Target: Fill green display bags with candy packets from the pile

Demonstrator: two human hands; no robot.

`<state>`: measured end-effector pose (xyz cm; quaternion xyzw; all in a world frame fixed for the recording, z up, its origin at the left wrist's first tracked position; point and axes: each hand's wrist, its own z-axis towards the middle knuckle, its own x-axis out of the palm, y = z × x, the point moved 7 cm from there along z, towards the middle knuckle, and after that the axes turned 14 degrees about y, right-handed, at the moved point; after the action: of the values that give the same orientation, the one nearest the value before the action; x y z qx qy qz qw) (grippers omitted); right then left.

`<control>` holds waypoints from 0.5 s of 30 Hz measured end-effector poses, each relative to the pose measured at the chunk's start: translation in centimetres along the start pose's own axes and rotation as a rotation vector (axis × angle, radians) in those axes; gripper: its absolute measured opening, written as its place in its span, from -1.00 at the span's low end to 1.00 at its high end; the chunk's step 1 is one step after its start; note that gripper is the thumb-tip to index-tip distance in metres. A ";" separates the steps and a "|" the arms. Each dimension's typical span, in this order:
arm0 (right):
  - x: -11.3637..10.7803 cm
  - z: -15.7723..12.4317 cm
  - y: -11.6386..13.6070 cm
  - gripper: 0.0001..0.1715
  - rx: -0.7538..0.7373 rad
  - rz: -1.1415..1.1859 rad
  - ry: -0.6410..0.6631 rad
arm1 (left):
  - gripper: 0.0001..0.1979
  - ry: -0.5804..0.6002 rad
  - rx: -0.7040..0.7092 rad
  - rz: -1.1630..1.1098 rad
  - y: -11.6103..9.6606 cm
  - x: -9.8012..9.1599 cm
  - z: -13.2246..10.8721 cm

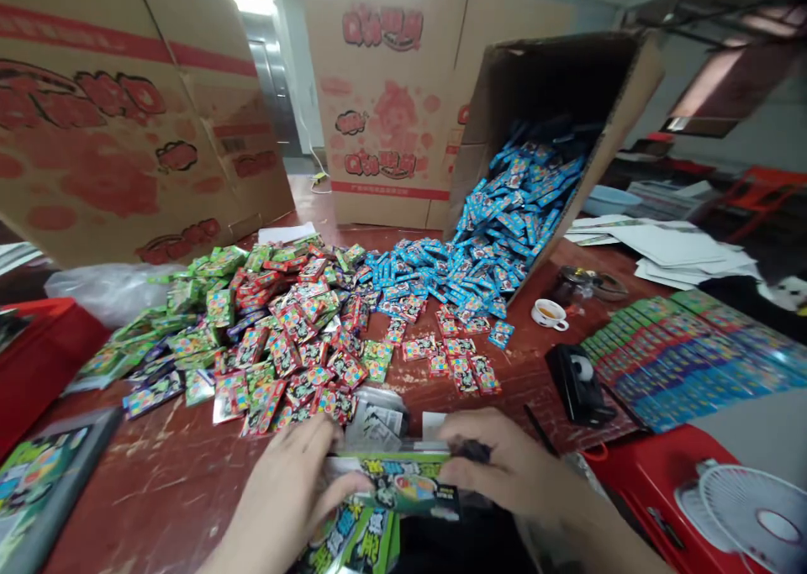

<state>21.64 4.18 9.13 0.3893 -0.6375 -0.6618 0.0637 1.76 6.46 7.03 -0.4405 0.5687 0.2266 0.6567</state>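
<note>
The person's left hand (296,486) and right hand (514,469) meet low at the near edge of the table (157,473), both closed on one green packet (409,483). The left hand's fingers are curled, and its thumb and fingertips pinch the packet's left end. The right hand grips the right end with bent fingers; something small and dark sits at its fingertips, too blurred to identify. The packet lies flat between the two hands, just above the table edge, with more green packs (353,540) directly beneath it.

Just beyond the hands lies a heap of red and green packets (283,339). Further back, blue packets (498,229) spill from a tipped carton (561,70). To the right of the hands stand a black tape dispenser (577,381) and a small cup (550,313), with neat rows of packets (681,355) beside them.
</note>
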 end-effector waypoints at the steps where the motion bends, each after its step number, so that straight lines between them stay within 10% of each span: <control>1: -0.1 0.2 -0.6 -0.67 -0.026 0.147 -0.010 | -0.63 0.022 -0.012 -0.066 0.2 0.4 0.1; 15: 3.5 3.5 -4.1 -0.36 -0.137 1.023 -0.129 | -0.65 0.218 0.226 -0.534 -5.7 4.3 1.2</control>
<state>18.81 5.68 3.50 -0.0184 -0.7041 -0.6089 0.3649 8.03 3.73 4.73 -0.5203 0.5215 -0.0673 0.6730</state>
